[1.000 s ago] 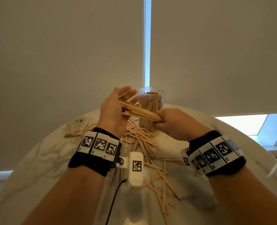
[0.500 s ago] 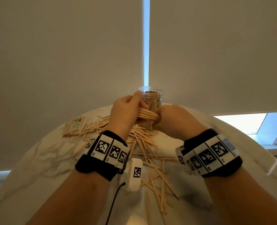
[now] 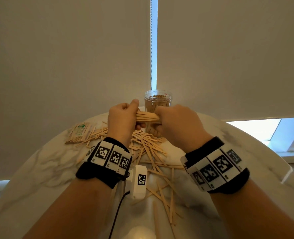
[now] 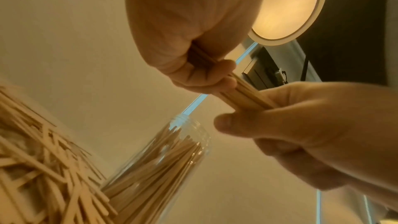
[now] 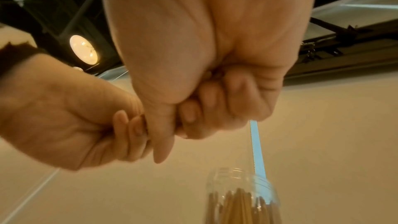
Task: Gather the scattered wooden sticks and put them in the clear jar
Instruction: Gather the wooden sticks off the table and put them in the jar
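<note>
A bundle of wooden sticks (image 3: 148, 117) lies level between my two hands, just in front of the clear jar (image 3: 158, 102). My left hand (image 3: 123, 118) grips the bundle's left end and my right hand (image 3: 175, 121) grips its right end. The left wrist view shows the bundle (image 4: 243, 93) passing from my left hand (image 4: 193, 54) into my right hand (image 4: 301, 125), with the jar (image 4: 163, 163) below holding several sticks. From the right wrist, my right hand (image 5: 204, 100) is a closed fist above the jar (image 5: 243, 198). Many loose sticks (image 3: 148, 145) lie on the table.
The round marble table (image 3: 39, 169) carries a wrapped pack of sticks (image 3: 79, 133) at the back left. A white tagged device (image 3: 139, 181) with a black cable lies near my left wrist. Roller blinds hang close behind the jar.
My left hand went from open fingers against the stick ends to a closed grip on the bundle. Both hands rose slightly and the bundle turned level.
</note>
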